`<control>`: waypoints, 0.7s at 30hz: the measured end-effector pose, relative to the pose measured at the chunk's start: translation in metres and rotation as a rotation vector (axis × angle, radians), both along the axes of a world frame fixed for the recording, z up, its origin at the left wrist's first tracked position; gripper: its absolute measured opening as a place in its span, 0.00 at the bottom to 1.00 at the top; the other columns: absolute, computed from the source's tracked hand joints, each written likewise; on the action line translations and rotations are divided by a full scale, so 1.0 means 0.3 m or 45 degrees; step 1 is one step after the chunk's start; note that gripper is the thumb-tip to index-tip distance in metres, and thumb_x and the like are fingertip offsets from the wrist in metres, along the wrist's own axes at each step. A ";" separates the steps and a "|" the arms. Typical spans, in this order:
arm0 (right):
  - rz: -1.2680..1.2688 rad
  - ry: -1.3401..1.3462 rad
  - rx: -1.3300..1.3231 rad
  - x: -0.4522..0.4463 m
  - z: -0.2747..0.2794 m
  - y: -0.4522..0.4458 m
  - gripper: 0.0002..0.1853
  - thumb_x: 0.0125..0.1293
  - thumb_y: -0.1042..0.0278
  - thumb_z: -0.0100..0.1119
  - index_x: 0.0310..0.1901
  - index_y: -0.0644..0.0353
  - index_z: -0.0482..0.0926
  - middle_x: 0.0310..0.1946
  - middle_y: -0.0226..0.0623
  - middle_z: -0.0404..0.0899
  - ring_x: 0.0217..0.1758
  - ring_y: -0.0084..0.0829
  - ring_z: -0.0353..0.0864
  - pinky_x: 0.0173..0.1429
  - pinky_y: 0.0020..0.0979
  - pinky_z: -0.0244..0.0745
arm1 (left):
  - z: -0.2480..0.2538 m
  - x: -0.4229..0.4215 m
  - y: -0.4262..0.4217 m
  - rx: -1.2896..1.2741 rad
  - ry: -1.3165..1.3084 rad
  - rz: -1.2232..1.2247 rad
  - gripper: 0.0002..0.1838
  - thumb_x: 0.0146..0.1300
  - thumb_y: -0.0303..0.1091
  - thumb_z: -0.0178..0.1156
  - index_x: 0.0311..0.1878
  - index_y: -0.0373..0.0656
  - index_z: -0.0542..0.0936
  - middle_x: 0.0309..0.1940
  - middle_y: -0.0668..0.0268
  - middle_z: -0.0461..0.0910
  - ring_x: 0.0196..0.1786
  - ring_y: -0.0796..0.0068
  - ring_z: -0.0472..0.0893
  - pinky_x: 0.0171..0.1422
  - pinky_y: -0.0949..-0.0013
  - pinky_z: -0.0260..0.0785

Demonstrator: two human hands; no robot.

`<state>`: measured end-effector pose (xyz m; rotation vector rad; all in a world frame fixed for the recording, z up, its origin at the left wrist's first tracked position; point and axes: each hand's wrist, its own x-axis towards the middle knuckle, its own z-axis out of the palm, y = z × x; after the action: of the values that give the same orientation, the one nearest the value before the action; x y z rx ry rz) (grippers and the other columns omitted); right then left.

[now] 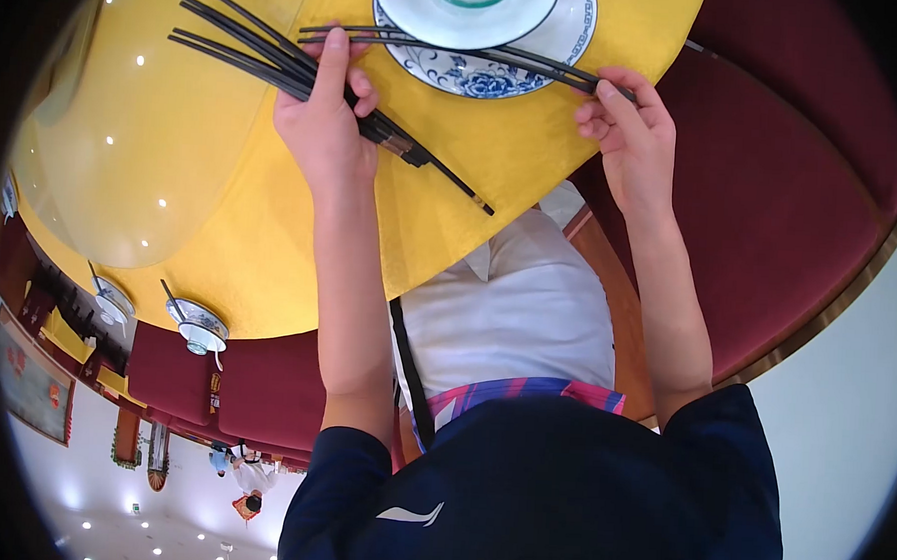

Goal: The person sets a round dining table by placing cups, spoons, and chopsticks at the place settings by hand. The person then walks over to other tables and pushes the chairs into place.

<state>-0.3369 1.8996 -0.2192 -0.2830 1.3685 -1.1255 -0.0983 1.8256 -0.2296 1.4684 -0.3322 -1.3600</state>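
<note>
My left hand (326, 115) is closed round a fanned bundle of black chopsticks (243, 46) over the table; one stick (457, 188) pokes out lower than the others. Its thumb also touches the far ends of a separate pair of chopsticks (558, 69). Between thumb and fingers, my right hand (640, 128) pinches the other ends of that pair. The pair stretches across a blue-and-white plate (492, 84) and passes by the edge of a white bowl (460, 25) on it. The top of the bowl is cut off by the frame.
A yellow cloth (433, 179) covers the round table, with a glass turntable (164, 137) at left. Two more place settings, including a bowl (198, 327), stand along the edge. Dark red chairs (773, 194) surround the table. People (250, 477) are far off at lower left.
</note>
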 end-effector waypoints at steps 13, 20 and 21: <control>0.043 0.118 0.016 0.030 0.010 -0.003 0.16 0.72 0.72 0.50 0.57 0.71 0.71 0.40 0.45 0.80 0.39 0.31 0.84 0.45 0.28 0.81 | -0.001 0.042 0.049 0.052 -0.072 0.091 0.11 0.69 0.32 0.60 0.44 0.32 0.75 0.38 0.54 0.82 0.21 0.83 0.70 0.21 0.79 0.59; 0.272 0.779 -0.046 0.029 0.099 0.249 0.12 0.71 0.73 0.52 0.53 0.65 0.74 0.38 0.35 0.79 0.37 0.21 0.78 0.42 0.22 0.74 | 0.206 0.084 0.414 0.299 0.128 0.052 0.16 0.77 0.44 0.46 0.36 0.43 0.69 0.21 0.66 0.70 0.14 0.85 0.59 0.17 0.78 0.49; 0.419 0.819 -0.088 0.043 0.132 0.295 0.11 0.71 0.73 0.52 0.52 0.64 0.75 0.39 0.33 0.78 0.37 0.20 0.76 0.41 0.21 0.72 | 0.258 0.074 0.470 0.341 0.192 0.046 0.18 0.77 0.46 0.45 0.34 0.44 0.67 0.19 0.66 0.70 0.13 0.84 0.58 0.16 0.78 0.49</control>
<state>-0.3239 1.9881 -0.1795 -0.9467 1.7568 -0.8312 -0.0762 1.9665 -0.1521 1.5686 -0.0261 -1.5199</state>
